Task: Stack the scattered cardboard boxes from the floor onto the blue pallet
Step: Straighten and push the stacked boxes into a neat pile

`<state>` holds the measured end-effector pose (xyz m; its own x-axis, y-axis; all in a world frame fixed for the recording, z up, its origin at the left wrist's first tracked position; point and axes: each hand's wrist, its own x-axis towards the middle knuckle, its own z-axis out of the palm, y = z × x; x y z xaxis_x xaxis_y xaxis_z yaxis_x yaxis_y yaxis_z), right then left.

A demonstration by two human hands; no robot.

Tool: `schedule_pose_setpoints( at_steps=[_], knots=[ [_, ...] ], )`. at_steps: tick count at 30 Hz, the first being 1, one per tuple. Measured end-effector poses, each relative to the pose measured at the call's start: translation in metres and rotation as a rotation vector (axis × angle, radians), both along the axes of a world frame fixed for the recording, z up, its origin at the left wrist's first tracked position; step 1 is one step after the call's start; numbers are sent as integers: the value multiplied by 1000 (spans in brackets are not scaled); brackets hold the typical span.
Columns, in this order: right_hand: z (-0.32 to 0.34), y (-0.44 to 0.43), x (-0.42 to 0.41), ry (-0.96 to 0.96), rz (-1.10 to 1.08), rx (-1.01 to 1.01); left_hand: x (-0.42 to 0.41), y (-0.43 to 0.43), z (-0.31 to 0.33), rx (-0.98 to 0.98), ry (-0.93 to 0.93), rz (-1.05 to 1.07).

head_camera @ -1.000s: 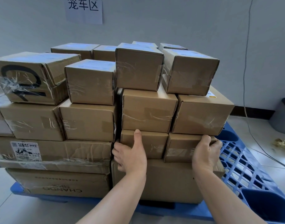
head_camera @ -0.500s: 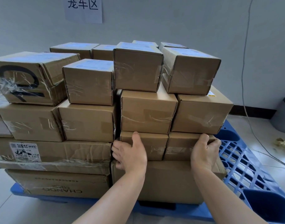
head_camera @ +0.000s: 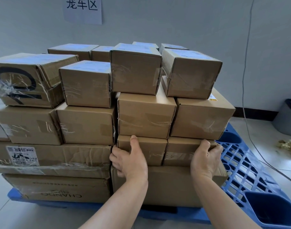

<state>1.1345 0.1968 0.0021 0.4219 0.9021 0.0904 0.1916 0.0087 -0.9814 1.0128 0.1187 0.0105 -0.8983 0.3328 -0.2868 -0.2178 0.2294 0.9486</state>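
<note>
Wall sign (head_camera: 82, 9): white sheet, black characters "笼车区".
Bottom-left box (head_camera: 59, 189): printed "CHANDO", upside down.
Long box (head_camera: 67, 161) above it: white shipping label (head_camera: 22, 156), print too small to read.
Top-left box (head_camera: 22, 83): heavy black hand-drawn mark under clear tape.
Blue pallet (head_camera: 240, 166): carries the whole stack; bare grid at right.
Left flat box (head_camera: 151, 151) and right flat box (head_camera: 179, 151): side by side, touching, in the stack's third tier from the top, on a large box (head_camera: 166, 184).
Left hand (head_camera: 129, 162): grips the left flat box, fingers round its left end, thumb up its front.
Right hand (head_camera: 205, 159): grips the right flat box at its right end.
</note>
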Motion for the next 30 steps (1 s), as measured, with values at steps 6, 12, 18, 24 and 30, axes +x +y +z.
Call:
schedule_pose_setpoints(
  at_steps=[6,12,18,24,30],
  knots=[
    [-3,-4,4,-13,4,7,-1,-3,0,4,0,-2],
    [-4,-7,3,-18,-20,17,2,-8,1,17,3,6],
    [-5,-7,3,-22,-36,14,3,-9,-7,110,-20,5],
    [-5,-3,1,-31,-44,13,0,-6,-9,140,-38,7],
    [-4,-2,1,-21,-22,6,1,-4,-6,100,-17,-1]
  ],
)
